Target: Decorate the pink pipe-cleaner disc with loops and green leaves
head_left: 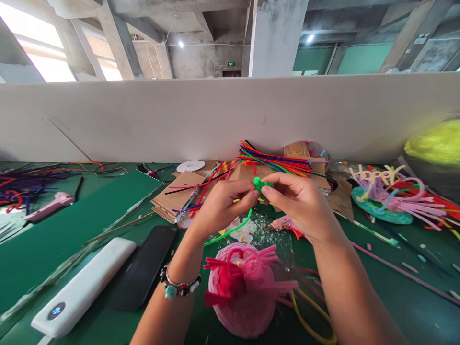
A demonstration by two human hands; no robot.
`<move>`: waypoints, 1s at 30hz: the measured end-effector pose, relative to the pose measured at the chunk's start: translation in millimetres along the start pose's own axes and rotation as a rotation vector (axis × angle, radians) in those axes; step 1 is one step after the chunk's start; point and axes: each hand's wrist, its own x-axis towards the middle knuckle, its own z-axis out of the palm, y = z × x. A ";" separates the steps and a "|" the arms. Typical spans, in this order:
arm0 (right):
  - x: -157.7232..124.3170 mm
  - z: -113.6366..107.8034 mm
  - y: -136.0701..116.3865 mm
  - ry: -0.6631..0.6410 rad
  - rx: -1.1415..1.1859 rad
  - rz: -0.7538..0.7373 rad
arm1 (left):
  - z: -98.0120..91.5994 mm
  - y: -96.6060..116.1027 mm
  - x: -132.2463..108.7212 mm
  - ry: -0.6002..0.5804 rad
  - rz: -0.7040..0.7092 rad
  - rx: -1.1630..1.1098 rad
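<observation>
Above the middle of the table, my two hands meet at a green pipe cleaner that is bunched into a small coil. My left hand pinches its left side between thumb and fingers. From that hand a loose green tail curves down and to the left. My right hand pinches the right side of the coil, thumb below and fingers above. Beneath my hands sits a round pink pipe-cleaner piece, topped with red and pink coils and sticking-out strands.
A white power bank and a black phone lie at left. Behind are cardboard pieces and a bundle of coloured pipe cleaners. A turquoise-based pipe-cleaner piece stands at right; a pink glue gun lies far left. A low partition closes the back.
</observation>
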 end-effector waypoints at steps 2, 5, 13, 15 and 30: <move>-0.6 0.0 -0.7 0.009 -0.020 -0.047 | 0.3 0.5 0.4 0.009 0.000 0.007; -1.1 1.8 -2.0 0.016 -0.112 -0.093 | 2.5 2.5 1.6 0.043 -0.039 -0.012; -1.4 6.4 -2.2 0.057 -0.168 -0.100 | 3.4 7.3 1.4 0.046 -0.133 -0.020; -0.6 6.3 -1.0 0.025 -0.084 -0.056 | 0.1 5.5 -0.1 0.013 -0.122 -0.034; 7.2 17.8 18.7 -0.027 0.355 0.100 | -5.1 -10.3 -1.0 -0.049 -0.186 -0.130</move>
